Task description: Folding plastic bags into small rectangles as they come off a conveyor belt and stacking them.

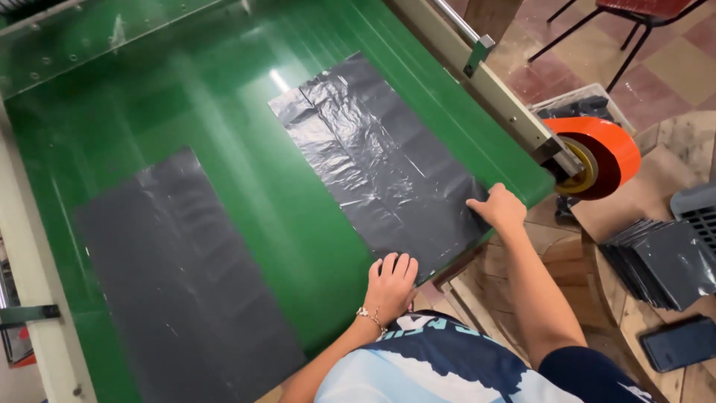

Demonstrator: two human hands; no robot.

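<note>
Both hands lay flat with nothing gripped: left hand (389, 282) and right hand (498, 209) pressed the near edge of a crinkled dark grey plastic bag (377, 157) on the green conveyor belt (224, 112). Another grey bag (179, 283) sat further left, an orange tape roll (597, 155) and stacked grey bags (660, 261) to the right.

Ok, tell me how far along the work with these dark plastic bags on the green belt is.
Done: a stack of folded dark grey plastic bags lies on the wooden table at the right. In hand: the left hand and right hand both press on the near edge of a wrinkled dark plastic bag. Left: a second flat dark bag lies untouched on the green belt.
</note>
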